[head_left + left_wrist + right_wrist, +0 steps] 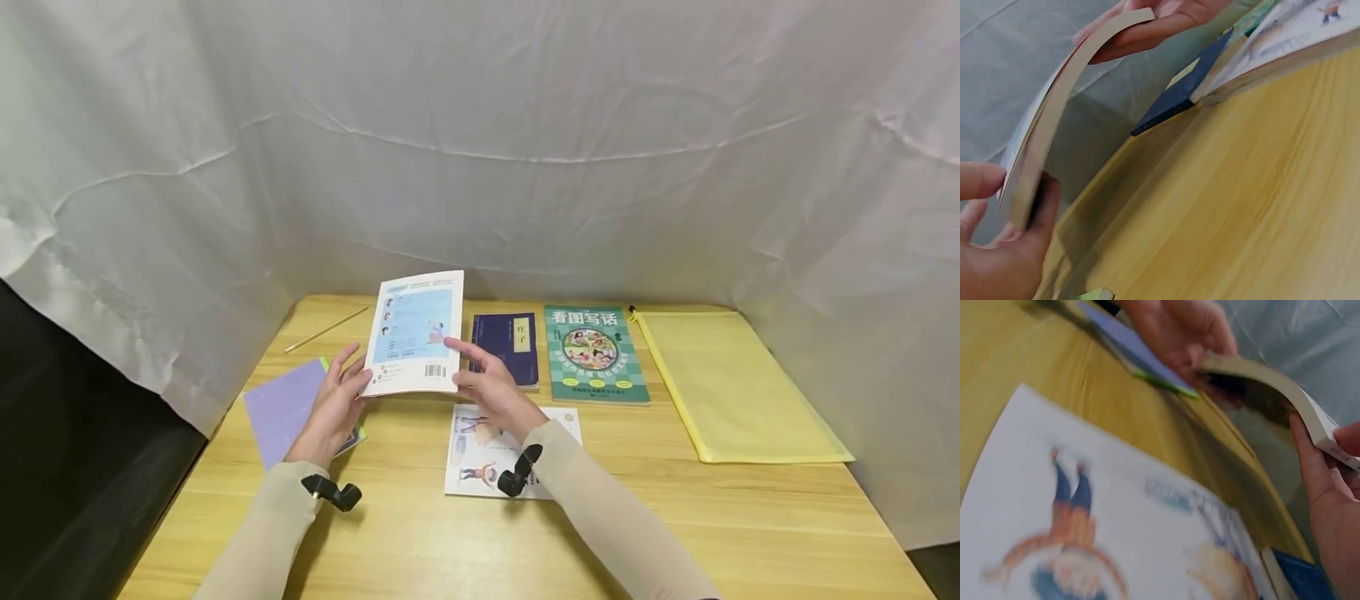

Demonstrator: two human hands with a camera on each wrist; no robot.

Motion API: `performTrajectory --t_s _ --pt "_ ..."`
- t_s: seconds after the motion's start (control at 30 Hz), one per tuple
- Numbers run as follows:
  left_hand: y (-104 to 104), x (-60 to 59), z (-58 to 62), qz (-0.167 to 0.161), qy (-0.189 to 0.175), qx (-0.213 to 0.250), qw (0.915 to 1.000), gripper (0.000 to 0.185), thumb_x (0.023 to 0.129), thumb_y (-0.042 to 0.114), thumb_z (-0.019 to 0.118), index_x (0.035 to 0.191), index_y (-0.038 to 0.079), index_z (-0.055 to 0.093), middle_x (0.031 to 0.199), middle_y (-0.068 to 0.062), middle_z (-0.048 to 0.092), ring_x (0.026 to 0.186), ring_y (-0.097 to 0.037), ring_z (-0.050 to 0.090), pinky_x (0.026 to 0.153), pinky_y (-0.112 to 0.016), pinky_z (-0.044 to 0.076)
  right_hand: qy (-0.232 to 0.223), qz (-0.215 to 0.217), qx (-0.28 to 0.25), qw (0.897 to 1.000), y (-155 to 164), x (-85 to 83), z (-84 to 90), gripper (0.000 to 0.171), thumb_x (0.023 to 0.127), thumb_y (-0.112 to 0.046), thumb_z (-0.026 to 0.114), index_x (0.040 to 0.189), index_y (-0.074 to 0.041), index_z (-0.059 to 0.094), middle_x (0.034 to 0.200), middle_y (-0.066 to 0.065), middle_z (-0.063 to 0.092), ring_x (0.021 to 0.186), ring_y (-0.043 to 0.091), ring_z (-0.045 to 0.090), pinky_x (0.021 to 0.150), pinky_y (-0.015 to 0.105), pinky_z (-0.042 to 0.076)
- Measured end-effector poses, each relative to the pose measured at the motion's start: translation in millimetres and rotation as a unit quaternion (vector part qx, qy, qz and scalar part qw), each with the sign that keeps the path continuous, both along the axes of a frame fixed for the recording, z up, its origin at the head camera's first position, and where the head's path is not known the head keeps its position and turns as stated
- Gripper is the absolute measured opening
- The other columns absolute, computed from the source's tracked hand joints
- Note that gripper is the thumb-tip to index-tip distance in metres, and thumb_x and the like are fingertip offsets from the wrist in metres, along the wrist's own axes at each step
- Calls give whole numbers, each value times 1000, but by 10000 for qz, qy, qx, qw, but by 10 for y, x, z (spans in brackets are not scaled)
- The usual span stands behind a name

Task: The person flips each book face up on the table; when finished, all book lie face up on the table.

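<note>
I've got the white paperback (415, 335) lifted off the bench (420, 533), back cover up. Left hand (333, 408) fingers grip its left edge, right hand (491, 387) fingers pinch the right edge. Navy book (508, 346) just beyond.

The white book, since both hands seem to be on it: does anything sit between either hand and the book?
Nothing visible does. The left hand and right hand hold the white book directly by its side edges, lifted above the table.
</note>
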State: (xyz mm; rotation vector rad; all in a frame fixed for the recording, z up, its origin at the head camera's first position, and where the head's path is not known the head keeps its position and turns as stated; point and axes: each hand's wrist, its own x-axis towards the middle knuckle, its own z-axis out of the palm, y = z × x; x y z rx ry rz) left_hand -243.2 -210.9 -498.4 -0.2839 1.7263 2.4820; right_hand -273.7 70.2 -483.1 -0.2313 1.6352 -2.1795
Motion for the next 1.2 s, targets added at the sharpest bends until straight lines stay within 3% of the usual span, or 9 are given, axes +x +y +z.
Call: performTrajectory --t_s 0.07,0.13,0.23,0.3,0.53,0.7,0.87,1.03,1.2 --pt "34 7 28 170 25 11 9999 65 113 2 52 172 16 28 165 -5 42 120 -6 62 94 -17 57 19 67 128 9999 35 7 -39 71 98 11 58 160 -23 57 173 9 35 104 14 64 87 21 60" --pt "71 18 54 258 -21 272 9993 57 113 2 52 167 10 38 153 -3 54 119 -7 64 98 -18 59 43 177 177 9997 77 19 -66 76 95 12 58 161 -26 55 169 11 42 93 11 63 80 20 57" --pt "106 35 86 199 -72 748 9970 49 113 5 54 161 9 47 133 1 67 115 -9 69 102 -20 60 100 385 225 9990 157 41 -99 84 94 13 56 163 -34 50 165 14 46 93 13 66 79 23 54" --pt "115 52 95 24 -10 828 9966 48 113 6 55 161 10 48 130 3 70 115 -10 71 100 -21 62 163 526 273 9981 225 58 -125 88 95 13 56 165 -39 45 164 12 46 106 17 71 83 26 56" --pt "144 118 61 -724 473 241 9960 60 111 -4 50 168 7 34 150 0 58 113 -11 74 92 -23 67 328 794 301 9958 423 94 -212 85 103 8 54 170 -40 34 168 11 42 95 20 65 74 25 50" --pt "179 157 24 -888 645 98 9939 58 112 -3 50 167 4 35 142 1 65 113 -12 75 93 -25 67 69 203 -6 9998 473 68 -264 62 110 0 54 166 -24 45 163 17 49 122 23 69 101 34 65" --pt "181 168 -8 -1056 783 103 9913 53 110 -3 51 163 4 43 135 7 71 111 -13 76 91 -26 68 42 -474 -8 9989 515 36 -290 51 112 -5 56 161 -19 51 158 15 51 138 30 61 106 35 64" --pt "175 179 -25 -1134 720 109 9909 50 110 -2 53 159 7 51 133 8 74 110 -14 76 91 -29 69 122 -782 -191 9967 586 -2 -294 63 109 1 55 167 -21 43 164 16 45 133 28 63 103 31 65" --pt "161 182 -35 -1060 544 263 9925 47 110 0 55 156 9 53 122 1 80 103 -14 78 87 -28 69 237 -1149 -103 9930 701 -30 -310 52 112 -7 54 163 -16 48 144 14 61 116 19 71 93 31 68"
